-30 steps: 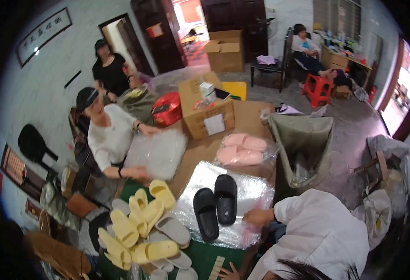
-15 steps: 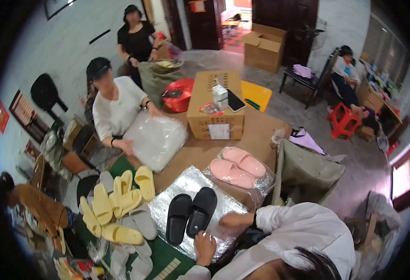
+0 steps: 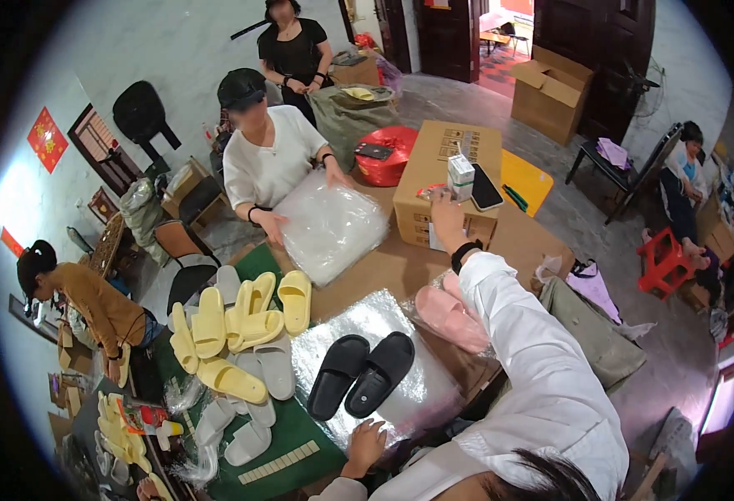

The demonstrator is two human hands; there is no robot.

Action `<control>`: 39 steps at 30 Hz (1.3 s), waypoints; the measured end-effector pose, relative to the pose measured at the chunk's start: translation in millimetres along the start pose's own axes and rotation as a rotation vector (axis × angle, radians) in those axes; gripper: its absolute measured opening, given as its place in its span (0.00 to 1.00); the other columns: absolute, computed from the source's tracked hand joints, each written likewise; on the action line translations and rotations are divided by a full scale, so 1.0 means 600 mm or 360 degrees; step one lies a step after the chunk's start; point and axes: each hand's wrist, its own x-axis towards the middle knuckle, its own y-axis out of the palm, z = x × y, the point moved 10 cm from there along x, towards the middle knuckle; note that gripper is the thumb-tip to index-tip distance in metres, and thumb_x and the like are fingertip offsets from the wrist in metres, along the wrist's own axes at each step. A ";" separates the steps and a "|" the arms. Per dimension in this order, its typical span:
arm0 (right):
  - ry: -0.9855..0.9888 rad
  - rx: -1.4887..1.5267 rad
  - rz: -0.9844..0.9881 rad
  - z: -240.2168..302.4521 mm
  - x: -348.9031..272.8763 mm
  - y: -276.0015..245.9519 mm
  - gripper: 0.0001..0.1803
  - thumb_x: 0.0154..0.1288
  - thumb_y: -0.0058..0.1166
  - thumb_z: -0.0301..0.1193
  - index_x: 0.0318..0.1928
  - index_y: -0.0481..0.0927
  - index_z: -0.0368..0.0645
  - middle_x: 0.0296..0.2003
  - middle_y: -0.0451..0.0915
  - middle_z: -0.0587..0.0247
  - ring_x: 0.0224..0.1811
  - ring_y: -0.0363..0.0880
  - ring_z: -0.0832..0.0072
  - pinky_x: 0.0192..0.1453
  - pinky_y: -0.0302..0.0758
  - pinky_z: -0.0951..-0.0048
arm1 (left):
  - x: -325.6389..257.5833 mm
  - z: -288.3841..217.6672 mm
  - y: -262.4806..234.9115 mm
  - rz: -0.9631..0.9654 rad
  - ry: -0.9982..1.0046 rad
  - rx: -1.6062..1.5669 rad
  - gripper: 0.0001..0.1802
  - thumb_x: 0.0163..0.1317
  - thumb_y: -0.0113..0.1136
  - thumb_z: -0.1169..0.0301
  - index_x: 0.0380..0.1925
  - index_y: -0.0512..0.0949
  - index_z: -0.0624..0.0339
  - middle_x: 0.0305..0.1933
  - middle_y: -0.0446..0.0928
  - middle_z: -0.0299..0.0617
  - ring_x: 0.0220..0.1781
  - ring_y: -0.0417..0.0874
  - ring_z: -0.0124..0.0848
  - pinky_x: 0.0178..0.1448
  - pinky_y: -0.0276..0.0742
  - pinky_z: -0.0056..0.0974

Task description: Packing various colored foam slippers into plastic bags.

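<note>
A pair of black slide slippers (image 3: 361, 376) lies side by side on a stack of clear, shiny plastic bags (image 3: 454, 384). At the stack's near edge rests my left hand (image 3: 366, 448), open, fingers loosely spread just short of the slippers, holding nothing. My right arm stretches forward over a pair of pink slippers (image 3: 446, 316) in clear plastic, hiding part of them. On top of the cardboard box (image 3: 459, 138), my right hand (image 3: 447, 221) closes its fingers on a small clear packet with red edges (image 3: 426, 192). A small white carton (image 3: 460, 177) and a phone (image 3: 488, 188) are beside it.
Yellow slippers (image 3: 232, 380) and grey slippers (image 3: 275, 367) are piled at the left. Across the table a co-worker (image 3: 279, 154) handles a sheaf of clear bags (image 3: 325, 238). A red ribbon roll (image 3: 388, 167) sits by the box. A grey-green sack (image 3: 592, 334) stands at the right.
My right hand has left the bag stack beside the black slippers and reached forward to the box top. My left hand has drawn slightly back from the slippers. The view has shifted left.
</note>
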 end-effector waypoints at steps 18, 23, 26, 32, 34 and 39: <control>-0.0836 0.2654 0.1925 0.250 -0.190 -0.376 0.17 0.64 0.53 0.25 0.53 0.73 0.35 0.36 0.80 0.66 0.25 0.77 0.83 0.27 0.74 0.80 | 0.089 -0.201 -0.428 -0.0621 0.0155 -0.1809 0.41 0.54 0.65 0.77 0.66 0.55 0.64 0.57 0.70 0.47 0.48 0.78 0.30 0.50 0.75 0.31; -0.1391 0.2506 0.1987 0.324 -0.271 -0.458 0.23 0.59 0.60 0.30 0.55 0.73 0.39 0.43 0.78 0.63 0.40 0.77 0.78 0.42 0.75 0.75 | 0.022 -0.202 -0.429 -0.0486 -0.0103 -0.1830 0.27 0.55 0.63 0.77 0.56 0.69 0.68 0.39 0.80 0.40 0.39 0.80 0.24 0.45 0.76 0.28; -0.1800 0.2125 0.0646 0.316 -0.263 -0.612 0.30 0.50 0.67 0.37 0.55 0.74 0.43 0.47 0.74 0.59 0.46 0.74 0.68 0.53 0.70 0.67 | -0.044 -0.175 -0.444 -0.0998 -0.0194 -0.1560 0.18 0.55 0.62 0.77 0.47 0.76 0.69 0.35 0.81 0.39 0.35 0.79 0.22 0.41 0.76 0.27; -0.2043 0.2050 -0.0039 0.356 -0.353 -0.732 0.14 0.47 0.65 0.31 0.38 0.80 0.49 0.30 0.69 0.66 0.34 0.67 0.69 0.37 0.63 0.68 | -0.116 -0.184 -0.456 -0.1519 0.0122 -0.1057 0.16 0.56 0.61 0.79 0.46 0.77 0.65 0.37 0.81 0.38 0.37 0.79 0.22 0.40 0.75 0.28; -0.2038 0.1912 -0.0160 0.354 -0.349 -0.746 0.12 0.47 0.65 0.30 0.35 0.80 0.48 0.25 0.67 0.67 0.30 0.67 0.69 0.34 0.63 0.70 | -0.124 -0.167 -0.453 -0.1599 0.0164 -0.1366 0.16 0.56 0.61 0.80 0.47 0.77 0.65 0.38 0.81 0.38 0.37 0.80 0.23 0.41 0.75 0.28; -0.1950 0.2079 -0.0066 0.371 -0.321 -0.746 0.15 0.45 0.63 0.23 0.38 0.78 0.42 0.27 0.74 0.64 0.31 0.70 0.67 0.36 0.68 0.69 | -0.124 -0.137 -0.453 -0.1511 0.0051 -0.1936 0.14 0.58 0.59 0.82 0.45 0.76 0.71 0.41 0.80 0.41 0.41 0.82 0.27 0.45 0.78 0.29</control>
